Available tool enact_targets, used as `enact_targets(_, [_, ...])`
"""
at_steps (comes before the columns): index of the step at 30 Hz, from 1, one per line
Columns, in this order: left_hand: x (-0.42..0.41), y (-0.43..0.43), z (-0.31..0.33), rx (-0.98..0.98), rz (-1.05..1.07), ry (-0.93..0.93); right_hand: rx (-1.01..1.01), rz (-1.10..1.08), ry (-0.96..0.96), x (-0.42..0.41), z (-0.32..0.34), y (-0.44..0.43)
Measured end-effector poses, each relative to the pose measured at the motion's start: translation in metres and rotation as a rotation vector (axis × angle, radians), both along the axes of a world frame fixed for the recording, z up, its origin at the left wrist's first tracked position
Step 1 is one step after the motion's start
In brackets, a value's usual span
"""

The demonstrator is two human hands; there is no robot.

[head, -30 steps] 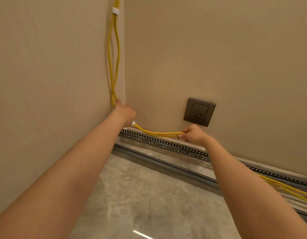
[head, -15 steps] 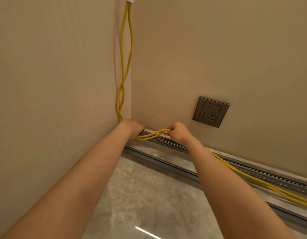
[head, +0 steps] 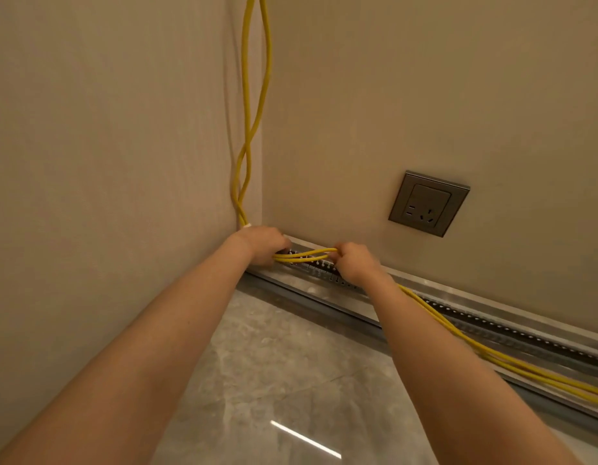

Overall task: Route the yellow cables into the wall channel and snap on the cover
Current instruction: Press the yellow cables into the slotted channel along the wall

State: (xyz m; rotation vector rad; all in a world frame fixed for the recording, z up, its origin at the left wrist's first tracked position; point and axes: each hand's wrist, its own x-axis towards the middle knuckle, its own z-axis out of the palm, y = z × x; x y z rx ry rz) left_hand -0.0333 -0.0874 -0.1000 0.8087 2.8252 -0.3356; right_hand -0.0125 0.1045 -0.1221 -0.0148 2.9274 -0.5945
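Hands outstretched, gripping yellow cables

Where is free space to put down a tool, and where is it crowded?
Free: the marble floor between the two forearms, in front of the wall channel. Crowded: the corner, where the left hand and right hand hold the yellow cables over the channel, and the right side, where cables trail along it.
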Motion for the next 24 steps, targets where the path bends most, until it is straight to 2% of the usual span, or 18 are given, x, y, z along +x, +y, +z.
enact_targets(6, [0.014, 0.035, 0.007, 0.009, -0.052, -0.027, 0.146, -0.043, 0.020, 0.010, 0.007, 0.029])
enact_targets(14, [0.004, 0.040, 0.016, 0.156, 0.018, -0.152, 0.013, 0.015, -0.053, 0.023, 0.026, 0.047])
enact_targets(20, [0.002, 0.010, 0.023, -0.021, 0.038, -0.102, -0.041, 0.088, -0.037, 0.021, 0.016, 0.009])
enact_targets(24, [0.001, -0.004, 0.014, -0.036, 0.069, -0.084, -0.003, 0.108, 0.006, 0.017, 0.012, -0.008])
